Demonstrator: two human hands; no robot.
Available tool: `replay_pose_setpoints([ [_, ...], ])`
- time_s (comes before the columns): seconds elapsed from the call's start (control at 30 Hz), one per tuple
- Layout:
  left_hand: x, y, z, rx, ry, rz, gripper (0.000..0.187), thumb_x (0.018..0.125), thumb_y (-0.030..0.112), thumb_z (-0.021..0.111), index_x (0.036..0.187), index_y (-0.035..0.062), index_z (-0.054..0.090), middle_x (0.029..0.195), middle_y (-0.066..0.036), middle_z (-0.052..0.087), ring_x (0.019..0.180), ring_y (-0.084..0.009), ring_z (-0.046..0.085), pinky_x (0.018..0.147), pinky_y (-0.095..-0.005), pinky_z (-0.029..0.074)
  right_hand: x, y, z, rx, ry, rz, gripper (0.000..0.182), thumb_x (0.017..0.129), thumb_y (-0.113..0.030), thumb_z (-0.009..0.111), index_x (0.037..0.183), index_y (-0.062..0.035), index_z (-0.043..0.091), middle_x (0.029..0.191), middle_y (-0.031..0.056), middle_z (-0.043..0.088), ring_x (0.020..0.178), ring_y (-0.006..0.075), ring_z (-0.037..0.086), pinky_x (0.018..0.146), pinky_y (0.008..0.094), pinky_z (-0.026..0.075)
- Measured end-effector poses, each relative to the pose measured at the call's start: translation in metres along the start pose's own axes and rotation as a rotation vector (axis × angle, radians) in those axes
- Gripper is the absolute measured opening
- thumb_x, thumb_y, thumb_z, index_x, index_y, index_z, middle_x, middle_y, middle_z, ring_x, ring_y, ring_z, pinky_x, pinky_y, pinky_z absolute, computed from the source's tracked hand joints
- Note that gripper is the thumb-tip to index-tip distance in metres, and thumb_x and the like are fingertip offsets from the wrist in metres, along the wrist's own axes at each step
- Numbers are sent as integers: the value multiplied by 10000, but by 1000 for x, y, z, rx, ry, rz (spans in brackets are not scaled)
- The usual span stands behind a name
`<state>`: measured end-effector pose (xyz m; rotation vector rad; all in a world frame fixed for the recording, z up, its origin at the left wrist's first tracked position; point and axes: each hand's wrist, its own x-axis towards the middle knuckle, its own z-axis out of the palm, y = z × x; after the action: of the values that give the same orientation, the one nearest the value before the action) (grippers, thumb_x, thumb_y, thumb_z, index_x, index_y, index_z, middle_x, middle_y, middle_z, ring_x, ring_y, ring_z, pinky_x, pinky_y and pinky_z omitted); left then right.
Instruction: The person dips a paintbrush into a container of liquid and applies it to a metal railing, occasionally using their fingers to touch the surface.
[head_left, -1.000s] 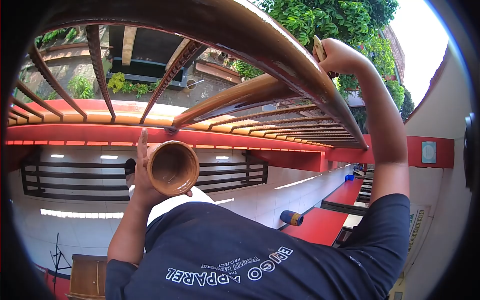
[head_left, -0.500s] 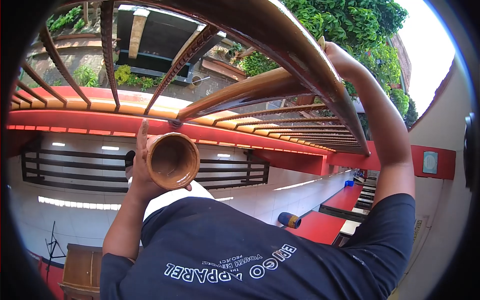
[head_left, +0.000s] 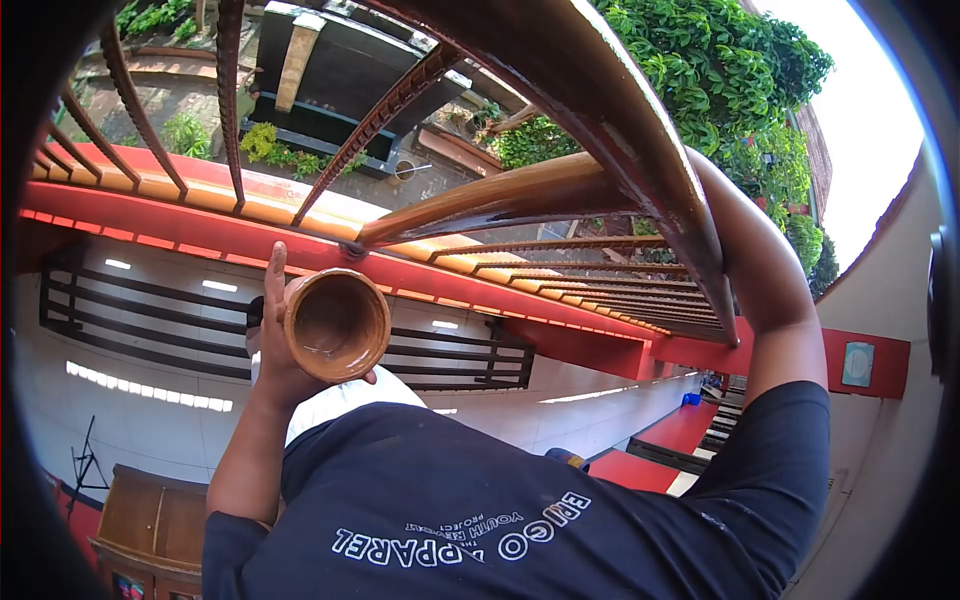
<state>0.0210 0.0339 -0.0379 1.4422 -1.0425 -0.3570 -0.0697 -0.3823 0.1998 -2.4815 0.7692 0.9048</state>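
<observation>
Brown-painted metal balcony railing (head_left: 560, 190) fills the upper view, with garden greenery (head_left: 700, 70) beyond it. I see the left hand (head_left: 275, 340) closed around a round brown paint-coated cup (head_left: 336, 325), held just below the rail. The right arm (head_left: 770, 290) passes behind the top rail; the right hand is hidden, so I cannot tell its grip. A dark blue printed shirt (head_left: 500, 500) covers the lower view.

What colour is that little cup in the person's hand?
Brown all over, with glossy brown liquid inside the cup; the head view shows it plainly.
</observation>
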Motion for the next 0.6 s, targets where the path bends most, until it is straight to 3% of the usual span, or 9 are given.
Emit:
replay_pose_setpoints([
  [0.03,-2,0,2,-80,27,-41,921,557,487,907,1267,36,532,1058,-53,653,1065,-226,615,1221,-507,46,-2,-1,-1,-13,-2,0,236,789,-171,746,954,-15,682,883,87,711,790,199,650,758,365,502],
  [0.17,0,0,2,76,3,53,923,563,469,911,1278,29,525,1050,-53,659,1062,-223,618,1216,-518,40,-3,-1,-1,-61,-9,-7,235,788,-172,745,950,-15,682,879,93,710,788,205,651,757,365,502],
  [0.33,-6,2,11,-5,20,-27,886,586,507,887,1257,35,551,1056,-61,660,1094,-240,605,1214,-524,31,2,-3,-5,-124,-12,-17,233,785,-174,744,945,-16,682,874,100,709,786,212,653,756,366,503],
  [0.47,-7,2,14,151,32,27,871,600,565,854,1239,46,569,1058,-85,655,1250,-320,479,1213,-529,31,4,-4,-6,-170,-15,-27,232,783,-175,742,941,-16,682,870,106,709,785,217,654,756,367,503],
  [0.6,-12,3,16,-20,-3,-115,872,609,588,839,1241,52,569,1084,-109,639,1361,-383,334,1210,-536,51,1,-5,-7,-207,-13,-33,231,782,-176,741,938,-17,682,866,112,708,783,223,656,755,367,504],
])
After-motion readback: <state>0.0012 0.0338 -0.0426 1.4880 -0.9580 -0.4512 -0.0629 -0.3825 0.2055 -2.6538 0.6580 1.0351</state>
